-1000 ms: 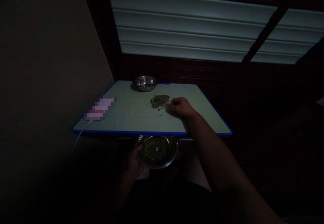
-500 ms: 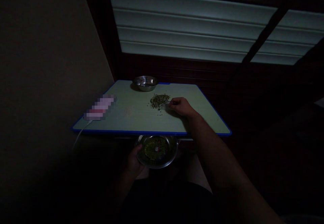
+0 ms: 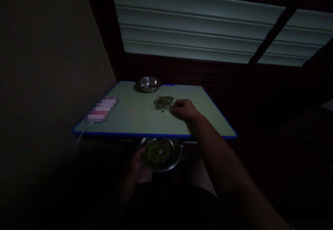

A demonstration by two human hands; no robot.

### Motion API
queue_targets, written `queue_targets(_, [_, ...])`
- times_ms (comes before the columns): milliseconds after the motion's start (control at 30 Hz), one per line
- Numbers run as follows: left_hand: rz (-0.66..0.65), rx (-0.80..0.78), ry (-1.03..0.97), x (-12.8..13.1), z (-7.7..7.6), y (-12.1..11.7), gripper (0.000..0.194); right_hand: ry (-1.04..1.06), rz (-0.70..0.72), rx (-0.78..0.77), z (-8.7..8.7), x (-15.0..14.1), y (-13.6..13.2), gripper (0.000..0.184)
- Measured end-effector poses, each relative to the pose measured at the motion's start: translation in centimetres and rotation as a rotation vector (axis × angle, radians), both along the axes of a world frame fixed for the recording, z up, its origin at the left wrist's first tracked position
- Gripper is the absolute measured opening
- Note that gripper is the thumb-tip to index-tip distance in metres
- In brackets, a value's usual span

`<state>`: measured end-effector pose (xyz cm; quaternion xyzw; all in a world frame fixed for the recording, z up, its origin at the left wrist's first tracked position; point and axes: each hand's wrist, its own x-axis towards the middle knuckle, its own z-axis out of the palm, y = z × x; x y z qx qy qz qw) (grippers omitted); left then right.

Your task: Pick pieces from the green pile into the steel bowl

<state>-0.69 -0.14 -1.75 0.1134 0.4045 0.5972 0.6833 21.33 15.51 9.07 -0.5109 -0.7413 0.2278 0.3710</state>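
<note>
Right hand (image 3: pixel 184 108): low over the pale green, blue-edged table (image 3: pixel 140 119), forearm angled in from lower right; fingers closed on a small translucent piece (image 3: pixel 169 108) at the near right edge of the loose heap of small greenish grains (image 3: pixel 163 102). Left hand (image 3: pixel 137 162): thumb over the rim of the wide shiny metal bowl (image 3: pixel 170 167) below the table edge, greenish contents inside. Versus earlier frames: both grips unchanged.
</note>
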Motion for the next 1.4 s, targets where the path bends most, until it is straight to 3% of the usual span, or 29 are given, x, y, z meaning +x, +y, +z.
queue_targets(567, [0.041,-0.028,0.011,0.0,0.3,0.0,0.022,0.033,0.044,-0.011,-0.2,-0.1,0.3,0.011])
queue_targets(833, [0.036,-0.038,0.022,0.1,0.4,0.1,0.021,-0.011,0.066,0.123,-0.8,-0.2,0.6,0.015])
queue_targets(1400, [0.043,0.002,0.012,0.1,0.5,-0.1,0.025,0.022,0.085,0.123,-0.9,-0.3,0.7,0.014])
